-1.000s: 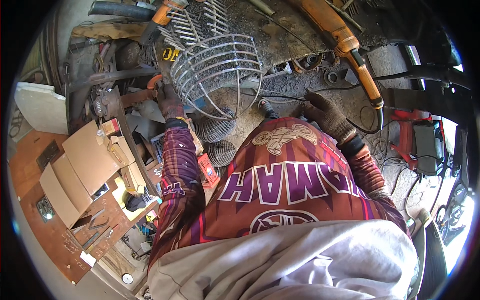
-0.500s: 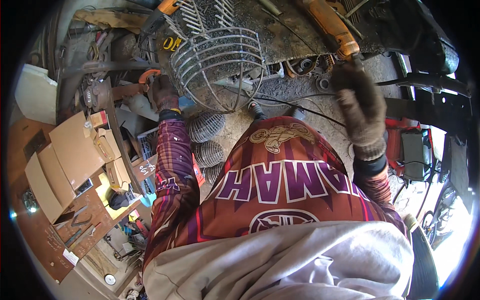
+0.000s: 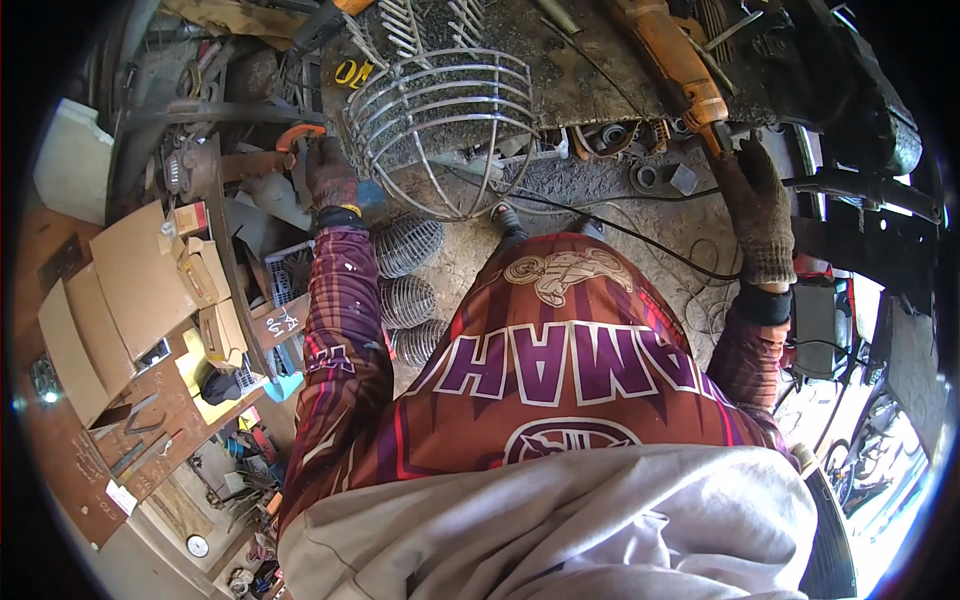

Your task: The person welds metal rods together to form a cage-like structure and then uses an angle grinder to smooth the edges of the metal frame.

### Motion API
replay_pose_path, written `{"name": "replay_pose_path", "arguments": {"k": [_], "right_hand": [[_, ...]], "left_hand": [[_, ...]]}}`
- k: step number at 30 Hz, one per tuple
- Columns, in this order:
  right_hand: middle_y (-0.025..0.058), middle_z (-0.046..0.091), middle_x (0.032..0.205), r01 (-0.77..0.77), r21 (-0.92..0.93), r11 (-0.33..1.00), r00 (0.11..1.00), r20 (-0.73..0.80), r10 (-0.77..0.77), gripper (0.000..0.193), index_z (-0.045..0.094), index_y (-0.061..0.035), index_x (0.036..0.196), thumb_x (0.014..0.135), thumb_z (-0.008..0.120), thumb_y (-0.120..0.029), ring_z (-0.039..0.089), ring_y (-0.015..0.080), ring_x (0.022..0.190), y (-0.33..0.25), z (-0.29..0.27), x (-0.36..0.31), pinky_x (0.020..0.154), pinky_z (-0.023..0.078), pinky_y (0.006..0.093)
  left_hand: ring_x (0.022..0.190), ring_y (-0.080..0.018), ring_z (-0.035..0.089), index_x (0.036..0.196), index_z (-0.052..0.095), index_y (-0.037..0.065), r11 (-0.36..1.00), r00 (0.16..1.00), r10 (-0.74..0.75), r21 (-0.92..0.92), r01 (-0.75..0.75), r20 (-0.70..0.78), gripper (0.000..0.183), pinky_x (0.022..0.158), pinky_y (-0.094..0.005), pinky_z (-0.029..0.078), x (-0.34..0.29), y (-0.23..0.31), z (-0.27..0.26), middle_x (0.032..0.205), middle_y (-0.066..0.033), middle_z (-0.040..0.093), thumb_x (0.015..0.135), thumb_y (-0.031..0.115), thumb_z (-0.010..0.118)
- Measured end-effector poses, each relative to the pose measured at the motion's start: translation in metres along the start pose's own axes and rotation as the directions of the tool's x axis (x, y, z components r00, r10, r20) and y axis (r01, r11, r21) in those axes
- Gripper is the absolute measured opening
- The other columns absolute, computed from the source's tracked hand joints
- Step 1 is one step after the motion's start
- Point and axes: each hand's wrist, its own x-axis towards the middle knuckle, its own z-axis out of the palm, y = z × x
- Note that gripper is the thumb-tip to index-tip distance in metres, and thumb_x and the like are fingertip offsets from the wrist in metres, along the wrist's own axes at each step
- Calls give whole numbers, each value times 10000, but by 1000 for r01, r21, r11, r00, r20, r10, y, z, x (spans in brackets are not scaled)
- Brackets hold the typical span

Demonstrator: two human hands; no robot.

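My left hand, in a dark knitted glove, is at the left side of a round wire guard made of curved metal rods. Its fingers look closed, but what they hold is hidden. Close beside them is a curved orange handle. At the right, my gloved right hand reaches up to the rear end of an orange power tool lying on the dark workbench. Its fingertips are by the tool's dark tail end; whether they grip it cannot be made out.
Several wire cages stand on the floor by my left forearm. A black cable crosses the floor before my feet. Cardboard boxes sit on a brown table at left. Metal rods with short prongs and yellow-handled scissors lie on the bench.
My right hand has moved right, to the tail end of the orange tool, and is less blurred. My left hand stays beside the wire guard. The view has shifted slightly.
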Motion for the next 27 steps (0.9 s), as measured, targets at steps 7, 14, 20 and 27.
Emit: {"name": "replay_pose_path", "arguments": {"k": [7, 14, 20, 27], "right_hand": [[75, 664, 908, -129, -85, 988, 979, 149, 140, 598, 536, 3, 1382, 962, 620, -415, 614, 142, 791, -4, -5, 11, 705, 497, 299], [51, 608, 785, -133, -90, 987, 972, 185, 148, 571, 561, -32, 1366, 954, 619, -423, 544, 108, 627, -16, -4, 7, 563, 453, 285], [53, 584, 728, -144, -145, 979, 969, 182, 170, 599, 580, -19, 1326, 950, 611, -485, 553, 115, 610, -15, -1, 9, 551, 456, 294], [48, 576, 718, -136, -129, 982, 971, 180, 158, 548, 603, -16, 1262, 955, 608, -470, 541, 114, 595, -21, -1, 7, 547, 449, 288]], "left_hand": [[1166, -339, 612, 1191, 664, 13, 988, 987, 153, 19, -152, -44, 397, 977, -393, 469, 12, -35, 3, 1223, -181, 672, 980, 337, 573], [1135, -354, 623, 1171, 661, 31, 997, 995, 65, 44, -62, -77, 405, 958, -410, 474, -7, 9, -9, 1193, -185, 679, 970, 371, 576], [1170, -368, 606, 1214, 642, 52, 995, 997, -44, 81, 49, -55, 407, 955, -422, 475, -8, 9, -13, 1228, -176, 669, 971, 367, 557], [1180, -363, 597, 1240, 634, 63, 1000, 999, -21, 14, 21, -31, 352, 959, -431, 474, -12, 13, -11, 1250, -198, 649, 993, 283, 516]]}}
